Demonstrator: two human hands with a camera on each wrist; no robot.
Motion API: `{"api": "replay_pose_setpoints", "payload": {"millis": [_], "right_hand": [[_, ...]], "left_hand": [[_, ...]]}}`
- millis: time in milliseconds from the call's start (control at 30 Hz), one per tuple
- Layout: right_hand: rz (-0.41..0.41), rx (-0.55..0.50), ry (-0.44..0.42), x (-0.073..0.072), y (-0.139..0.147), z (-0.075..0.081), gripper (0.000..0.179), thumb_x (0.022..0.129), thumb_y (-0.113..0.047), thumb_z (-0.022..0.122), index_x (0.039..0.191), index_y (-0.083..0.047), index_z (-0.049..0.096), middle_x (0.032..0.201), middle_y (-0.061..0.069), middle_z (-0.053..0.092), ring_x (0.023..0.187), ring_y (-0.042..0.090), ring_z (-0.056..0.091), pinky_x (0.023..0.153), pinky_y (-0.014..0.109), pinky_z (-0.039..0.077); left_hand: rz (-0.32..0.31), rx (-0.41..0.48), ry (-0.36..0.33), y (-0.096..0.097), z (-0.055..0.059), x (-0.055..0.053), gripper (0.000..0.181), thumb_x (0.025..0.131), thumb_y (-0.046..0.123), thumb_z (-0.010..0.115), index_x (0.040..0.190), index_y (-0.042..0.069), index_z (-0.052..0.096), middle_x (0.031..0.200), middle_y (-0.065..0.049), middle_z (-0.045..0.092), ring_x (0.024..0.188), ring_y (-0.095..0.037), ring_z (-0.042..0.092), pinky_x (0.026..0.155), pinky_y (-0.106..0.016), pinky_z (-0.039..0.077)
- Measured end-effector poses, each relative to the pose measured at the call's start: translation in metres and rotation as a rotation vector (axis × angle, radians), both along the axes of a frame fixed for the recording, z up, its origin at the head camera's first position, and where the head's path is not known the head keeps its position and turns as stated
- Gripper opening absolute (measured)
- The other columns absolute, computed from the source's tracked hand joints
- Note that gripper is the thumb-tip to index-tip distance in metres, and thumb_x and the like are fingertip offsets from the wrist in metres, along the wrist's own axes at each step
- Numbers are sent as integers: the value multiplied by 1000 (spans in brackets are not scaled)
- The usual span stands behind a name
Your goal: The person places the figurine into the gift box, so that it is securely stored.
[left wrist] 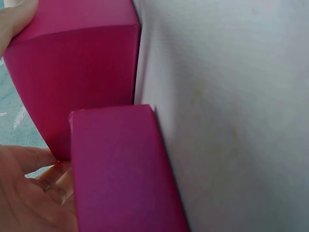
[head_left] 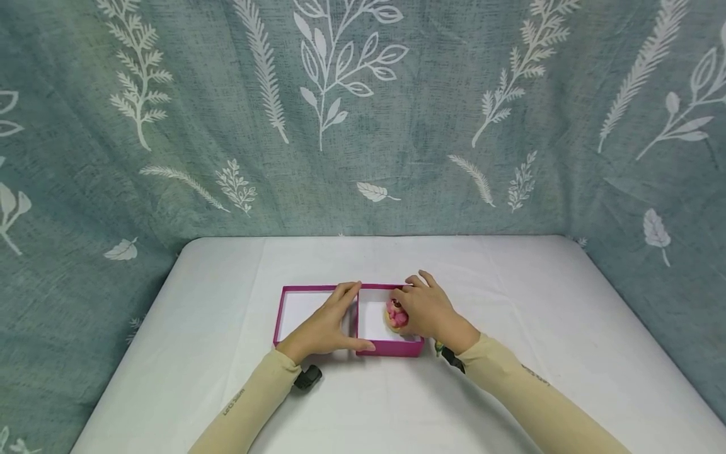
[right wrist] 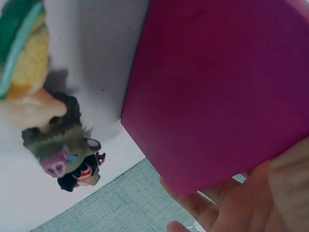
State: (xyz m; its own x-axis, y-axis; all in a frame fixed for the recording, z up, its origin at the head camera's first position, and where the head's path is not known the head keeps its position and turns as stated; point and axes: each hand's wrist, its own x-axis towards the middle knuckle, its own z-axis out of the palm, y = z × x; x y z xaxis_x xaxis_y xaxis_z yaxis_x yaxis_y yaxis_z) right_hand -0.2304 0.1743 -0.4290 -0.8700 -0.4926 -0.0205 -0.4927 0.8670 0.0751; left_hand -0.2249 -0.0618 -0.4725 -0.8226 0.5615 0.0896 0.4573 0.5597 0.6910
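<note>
Two magenta boxes with white insides lie side by side: a shallow one at left, a deeper one at right. My left hand spans the deeper box's left end, fingers at its back corner and thumb at its front, gripping it. Its magenta walls fill much of the left wrist view. My right hand reaches over the box's right side and holds a pink figurine inside it, partly hidden by the fingers. In the right wrist view the box wall hides the figurine.
Right of the deeper box, in the right wrist view, stand a boar-headed figurine, a dark small figurine behind it, and a green and yellow figure close to the camera. A white cloth covers the table, with a leafy curtain behind.
</note>
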Motion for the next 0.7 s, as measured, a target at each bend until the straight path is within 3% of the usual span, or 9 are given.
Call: {"api": "replay_pose_setpoints", "payload": {"millis": [333,533,700], "right_hand": [[42,-43,105,2,2,-4,50,68,-43,86,106,-16,69,103,3,72,114,26,56,113,54,30],[37,-86,89,1,5,-2,53,66,-46,87,107,-18,69,105,2,72,114,25,56,112,53,31],[16,-163,105,9,16,3,57,65,-51,87,109,-17,70,104,3,70,115,27,56,108,52,36]], "left_hand": [[8,-15,-3,-1,-2,1,123,65,67,80,159,21,14,158,3,22,143,-19,32,113,-44,36],[11,-4,1,-2,-3,1,122,65,67,80,159,21,15,158,3,22,144,-19,32,113,-45,37],[-10,-4,15,-1,-3,0,122,66,67,79,159,21,14,157,3,23,143,-19,33,113,-43,37]]}}
